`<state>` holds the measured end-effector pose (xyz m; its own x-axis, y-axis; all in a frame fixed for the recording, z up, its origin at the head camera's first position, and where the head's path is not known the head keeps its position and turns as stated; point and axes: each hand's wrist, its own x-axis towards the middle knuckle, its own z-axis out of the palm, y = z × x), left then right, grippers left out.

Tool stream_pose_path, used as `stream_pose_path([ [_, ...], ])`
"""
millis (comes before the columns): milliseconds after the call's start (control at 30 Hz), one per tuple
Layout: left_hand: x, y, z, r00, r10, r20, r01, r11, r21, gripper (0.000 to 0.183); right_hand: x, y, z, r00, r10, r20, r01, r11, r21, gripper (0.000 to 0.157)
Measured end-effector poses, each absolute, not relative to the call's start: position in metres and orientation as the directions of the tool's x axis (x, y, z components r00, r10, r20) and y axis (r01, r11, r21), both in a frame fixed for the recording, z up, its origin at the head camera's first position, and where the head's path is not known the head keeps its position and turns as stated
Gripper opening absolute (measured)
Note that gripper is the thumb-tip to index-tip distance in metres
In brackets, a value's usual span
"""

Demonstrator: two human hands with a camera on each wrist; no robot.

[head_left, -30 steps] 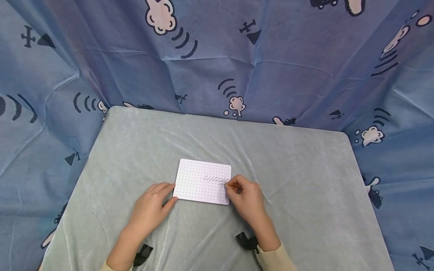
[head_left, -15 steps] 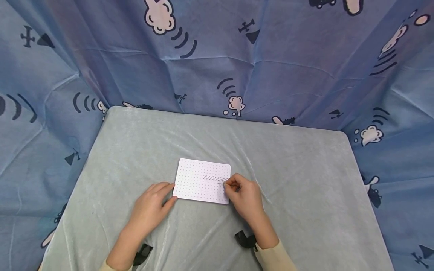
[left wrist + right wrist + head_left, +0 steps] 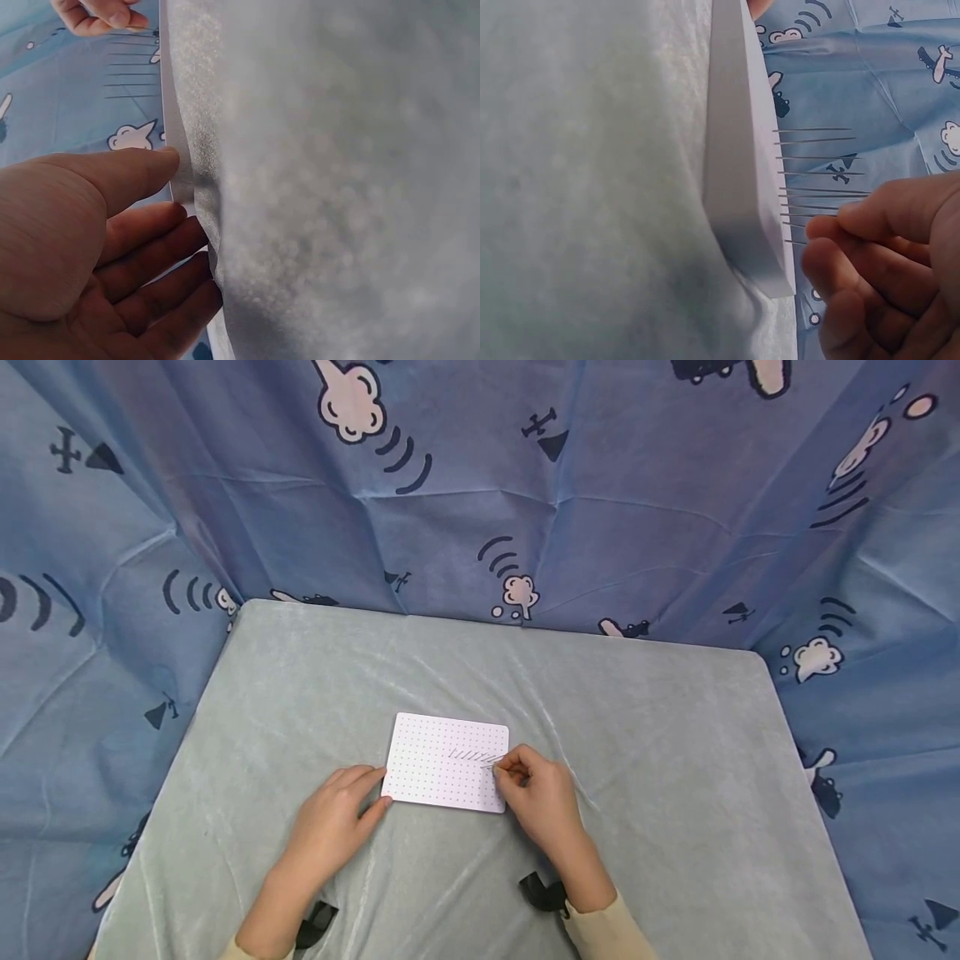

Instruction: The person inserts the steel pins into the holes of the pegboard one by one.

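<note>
A white board (image 3: 431, 777) with a grid of dots lies on the table, and its thick side (image 3: 735, 150) shows in the right wrist view. A row of thin metal needles (image 3: 821, 173) stands up from its face towards the right. My right hand (image 3: 542, 789) is over the board's right edge, thumb and forefinger pinching a needle at the end of the row. My left hand (image 3: 337, 818) touches the near left corner with its thumb and fingers, which are fairly straight and spread in the left wrist view (image 3: 112, 247).
A pale grey-green velvety cloth (image 3: 660, 735) with soft creases covers the table. Blue patterned curtains (image 3: 450, 460) hang along its back and sides. Black wrist mounts (image 3: 543, 893) sit under both forearms.
The pinching right hand has shifted very slightly to the left. The left hand and the board keep practically the same place; the head view has tilted a little.
</note>
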<state>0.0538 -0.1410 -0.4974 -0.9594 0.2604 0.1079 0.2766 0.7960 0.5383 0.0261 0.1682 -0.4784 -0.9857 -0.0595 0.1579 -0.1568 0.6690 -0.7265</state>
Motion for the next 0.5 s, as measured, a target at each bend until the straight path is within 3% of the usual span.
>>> stream_pose_path([
  [367, 0.053, -0.144, -0.497, -0.952, 0.285, 0.11, 0.299, 0.794, 0.53, 0.047, 0.026, 0.181, -0.467, -0.994, -0.077, 0.082, -0.112, 0.652, -0.75, 0.016],
  [500, 0.053, -0.148, -0.495, -0.95, 0.301, 0.077, 0.296, 0.798, 0.525, 0.048, 0.026, 0.193, -0.457, -0.987, -0.129, 0.094, -0.157, 0.674, -0.722, 0.01],
])
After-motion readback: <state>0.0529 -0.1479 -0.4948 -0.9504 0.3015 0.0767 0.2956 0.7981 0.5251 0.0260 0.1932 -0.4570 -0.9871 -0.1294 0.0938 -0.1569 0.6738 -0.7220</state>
